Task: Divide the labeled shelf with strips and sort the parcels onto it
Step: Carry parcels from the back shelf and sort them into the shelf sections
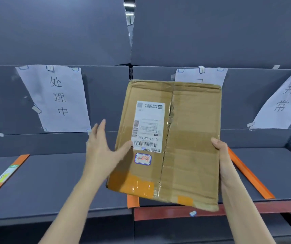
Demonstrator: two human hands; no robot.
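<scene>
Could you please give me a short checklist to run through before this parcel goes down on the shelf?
1. Grip: right hand holds the cardboard parcel by its right edge; ok.
2. Support: left hand, fingers straight, only touches the left side; not ok.
3. Dividers: orange strips lie on the shelf; ok.
4. Bay sign: the middle paper sign is mostly hidden behind the parcel; cannot tell.
5. Shipping label: faces up but upside down to the camera; ok.
</scene>
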